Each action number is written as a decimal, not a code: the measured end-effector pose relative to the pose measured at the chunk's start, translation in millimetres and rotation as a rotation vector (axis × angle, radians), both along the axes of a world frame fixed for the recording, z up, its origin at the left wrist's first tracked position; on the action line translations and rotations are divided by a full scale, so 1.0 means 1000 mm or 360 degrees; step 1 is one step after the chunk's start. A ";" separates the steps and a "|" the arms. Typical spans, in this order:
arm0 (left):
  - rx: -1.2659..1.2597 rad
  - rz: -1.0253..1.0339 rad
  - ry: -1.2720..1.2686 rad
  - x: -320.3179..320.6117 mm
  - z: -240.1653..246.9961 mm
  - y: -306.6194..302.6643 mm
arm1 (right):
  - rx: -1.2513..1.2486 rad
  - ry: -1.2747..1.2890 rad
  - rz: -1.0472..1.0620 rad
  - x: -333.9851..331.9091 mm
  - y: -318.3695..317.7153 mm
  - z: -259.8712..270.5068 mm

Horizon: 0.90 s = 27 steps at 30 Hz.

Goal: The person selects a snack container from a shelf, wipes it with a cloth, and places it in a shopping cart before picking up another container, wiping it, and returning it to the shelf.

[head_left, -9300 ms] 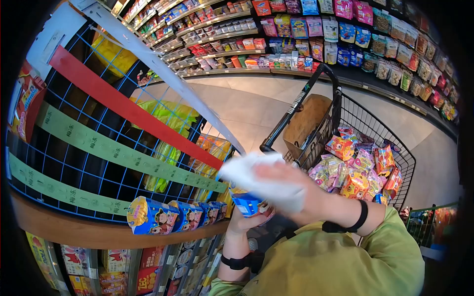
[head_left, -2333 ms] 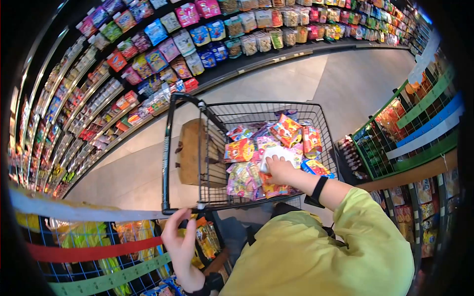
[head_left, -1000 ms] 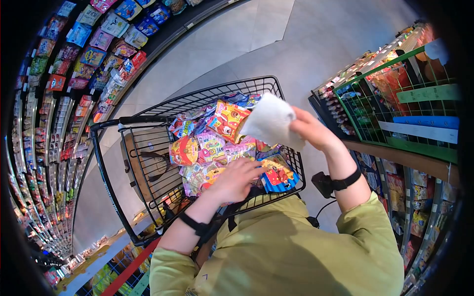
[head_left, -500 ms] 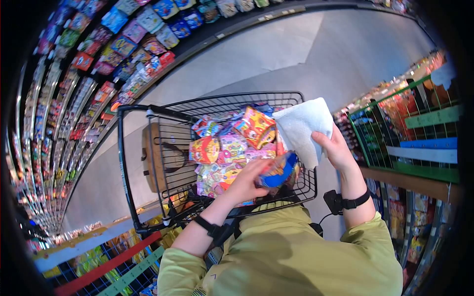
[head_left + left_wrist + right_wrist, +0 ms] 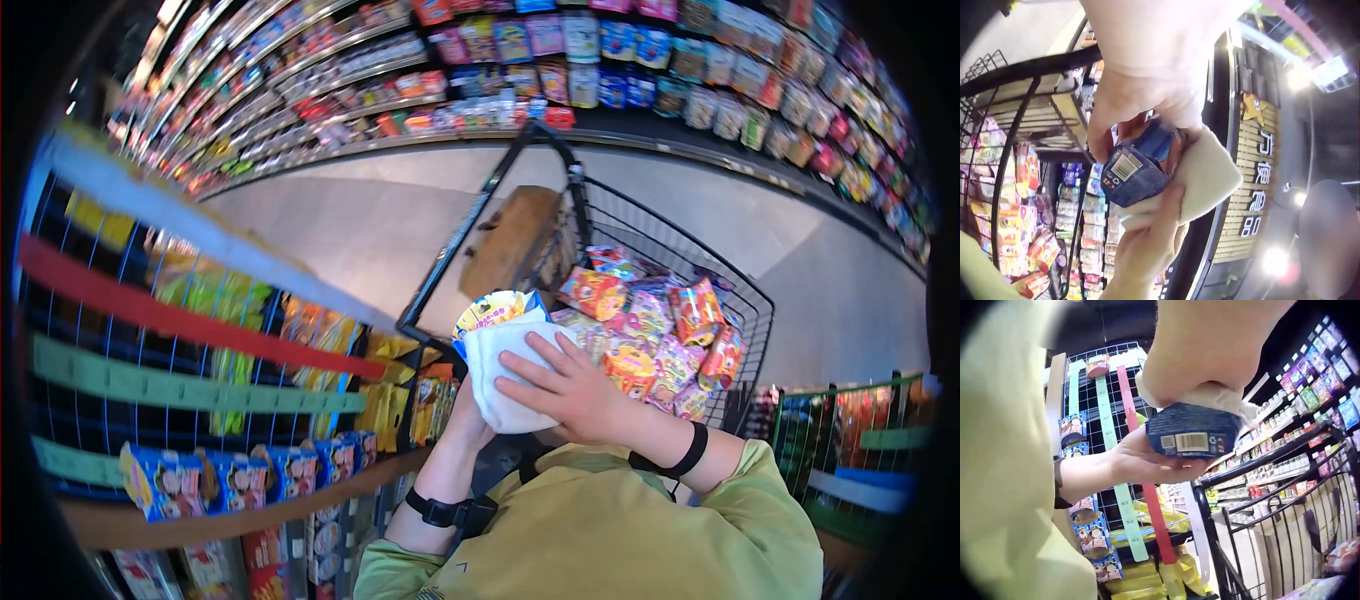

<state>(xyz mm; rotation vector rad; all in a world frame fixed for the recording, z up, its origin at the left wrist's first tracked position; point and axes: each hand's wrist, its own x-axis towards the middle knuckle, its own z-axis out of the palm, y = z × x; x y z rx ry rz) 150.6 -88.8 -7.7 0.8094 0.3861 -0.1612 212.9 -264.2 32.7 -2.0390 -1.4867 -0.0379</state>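
Note:
In the head view, my left hand (image 5: 472, 408) holds a blue-and-yellow snack box (image 5: 497, 309) up in front of my body, left of the cart. The left wrist view shows its fingers curled round the box, whose dark blue base (image 5: 1132, 175) carries a barcode. A folded white cloth (image 5: 500, 400) lies against the box and covers much of it. My right hand (image 5: 575, 385) holds this cloth to the box with its fingers spread across it. From the right wrist view, the left palm (image 5: 1138, 462) supports the box from below.
A black wire cart (image 5: 745, 290) heaped with bright snack packets (image 5: 640, 330) stands at the right, with a brown bag (image 5: 515, 240) near its handle. Several blue snack boxes (image 5: 235, 480) line a wooden ledge (image 5: 290, 505) beneath a blue wire rack (image 5: 110, 300) on the left.
My left hand has brought the snack box from over the cart to its left. The right hand's cloth, apart from the box before, now covers it. The head view has turned towards the rack.

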 end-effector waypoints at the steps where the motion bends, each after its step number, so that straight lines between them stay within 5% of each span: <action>1: 0.0079 0.0108 -0.0005 -0.014 0.004 0.013 | 0.0041 0.0026 0.0060 0.000 0.011 -0.001; 4: -0.0138 0.0289 -0.0282 -0.066 -0.019 0.055 | 0.0097 0.0046 0.0194 -0.002 0.040 -0.011; 6: -0.0006 0.0370 -0.0310 -0.097 -0.026 0.074 | 0.0251 0.0472 -0.0059 0.001 0.055 -0.034; 8: -0.0078 0.0459 -0.0179 -0.125 -0.026 0.091 | 0.0205 0.1472 -0.0269 0.004 0.055 -0.048; 11: -0.0119 0.0566 -0.0269 -0.156 -0.016 0.110 | 0.0418 0.1790 -0.0579 -0.006 0.073 -0.028; 14: 0.0178 0.0634 -0.0224 -0.176 0.001 0.120 | 0.0374 0.1407 -0.0090 -0.050 0.105 0.031; 17: 0.0921 0.0634 -0.0359 -0.191 0.005 0.126 | 0.0355 0.0610 0.0697 -0.092 0.152 0.052; 20: 0.2310 0.0485 -0.0532 -0.205 0.006 0.134 | 0.0292 0.0469 0.0868 -0.123 0.181 0.048; 27: 0.1495 0.0514 -0.0352 -0.225 0.008 0.155 | 0.0121 0.0178 0.0770 -0.129 0.193 0.031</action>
